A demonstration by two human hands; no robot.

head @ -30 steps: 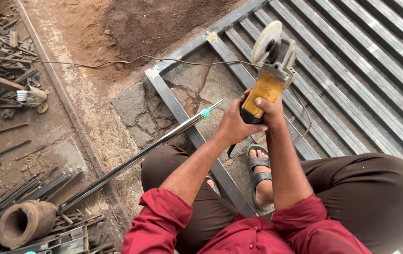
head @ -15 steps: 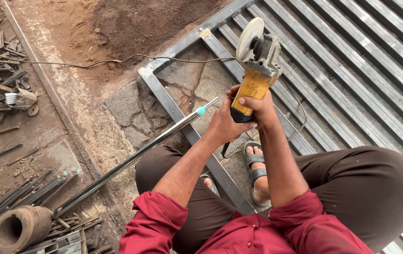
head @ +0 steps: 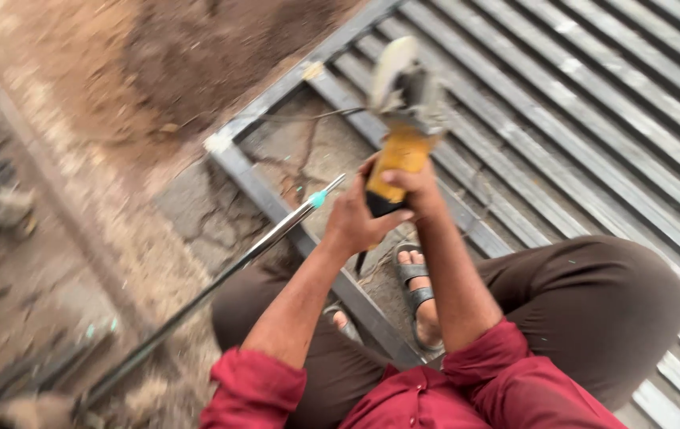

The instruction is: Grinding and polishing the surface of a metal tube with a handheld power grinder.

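Seen from above, a squatting person in a red shirt holds a yellow angle grinder (head: 400,151) out in front, its disc end blurred, above a ribbed metal gate (head: 594,119) lying on the ground. Both the left hand (head: 353,222) and right hand (head: 410,184) are wrapped closed around its body. A thin metal rod (head: 221,274) slants just beside the left hand.

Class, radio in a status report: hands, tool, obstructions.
Left hand and right hand grip yellow angle grinder. Long metal rod beside left hand. Gate frame below.
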